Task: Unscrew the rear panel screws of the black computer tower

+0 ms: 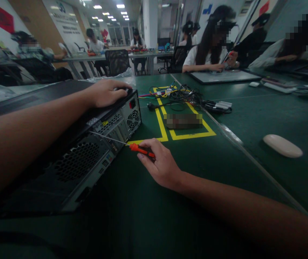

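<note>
Fingers of the right hand [162, 166] close around a red screwdriver [137, 148], hiding half its handle; its tip, hard to make out, meets the back of a computer case [89, 158] on the table [197, 172]. Left hand [107, 92] rests on the case top, fingertips hidden; grip unclear.

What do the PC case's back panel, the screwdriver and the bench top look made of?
Back panel: bare sheet metal, dull grey, with punched vent holes. Screwdriver, in the right hand: thin shiny shaft, likely steel; orange and black handle, likely plastic. Bench top: dark green matte mat, probably rubber or vinyl, with only a soft sheen.
</note>
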The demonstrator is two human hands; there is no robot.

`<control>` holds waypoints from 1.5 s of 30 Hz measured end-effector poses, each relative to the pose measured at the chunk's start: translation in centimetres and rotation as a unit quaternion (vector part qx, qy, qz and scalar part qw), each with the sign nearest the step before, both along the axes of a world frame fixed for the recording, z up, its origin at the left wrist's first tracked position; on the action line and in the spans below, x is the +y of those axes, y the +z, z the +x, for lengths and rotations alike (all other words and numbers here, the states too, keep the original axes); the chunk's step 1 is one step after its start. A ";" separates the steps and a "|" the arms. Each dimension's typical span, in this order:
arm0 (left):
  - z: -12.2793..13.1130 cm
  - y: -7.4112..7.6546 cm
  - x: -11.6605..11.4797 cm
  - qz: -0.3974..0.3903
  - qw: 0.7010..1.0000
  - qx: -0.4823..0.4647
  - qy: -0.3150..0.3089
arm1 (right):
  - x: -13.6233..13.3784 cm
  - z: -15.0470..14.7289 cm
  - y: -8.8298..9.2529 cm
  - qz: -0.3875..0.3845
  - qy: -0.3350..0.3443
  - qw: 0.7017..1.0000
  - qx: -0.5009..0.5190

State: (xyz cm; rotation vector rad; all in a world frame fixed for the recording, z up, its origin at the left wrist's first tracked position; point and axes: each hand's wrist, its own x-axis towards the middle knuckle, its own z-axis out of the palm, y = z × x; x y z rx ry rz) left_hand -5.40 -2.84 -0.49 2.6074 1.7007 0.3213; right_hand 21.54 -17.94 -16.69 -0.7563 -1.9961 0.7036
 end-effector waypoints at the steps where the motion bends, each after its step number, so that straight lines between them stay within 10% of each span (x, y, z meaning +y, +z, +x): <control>1: 0.0 0.0 0.0 0.001 1.000 0.001 0.001 | 0.0 0.0 0.0 0.000 -0.001 1.000 0.000; 45: -0.7 -0.4 0.9 0.003 1.000 -0.028 -0.006 | -0.4 0.0 0.7 -0.018 -0.003 1.000 0.006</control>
